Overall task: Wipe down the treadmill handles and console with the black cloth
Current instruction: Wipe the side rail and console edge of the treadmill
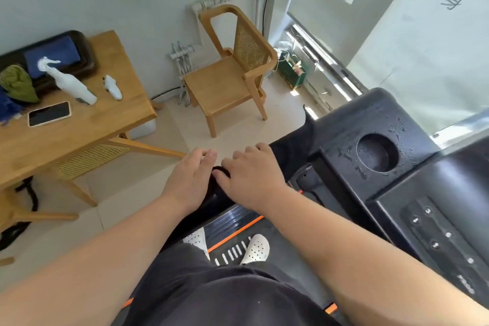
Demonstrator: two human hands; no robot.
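"Both the left hand (pixel 189 180) and the right hand (pixel 251 174) are close together, thumbs almost touching. What do they hold?"

"The right hand curls its fingers over the black cloth (pixel 289 147). The cloth lies on the treadmill handle (pixel 215 197). The left hand curls round the handle just beside it."

"Where is the console?"

"The console (pixel 344 140) is to the right of the hands. It is black, with a round cup hole (pixel 377 152) and drops of water on it. Little buttons (pixel 447 235) sit in a row nearer the person."

"What is on the left?"

"A wooden bench (pixel 105 119) holds a white spray bottle (pixel 70 85), a phone (pixel 49 113), a green rag (pixel 17 83) and a dark tray (pixel 87 61). A wooden chair (pixel 227 79) stands by the wall."
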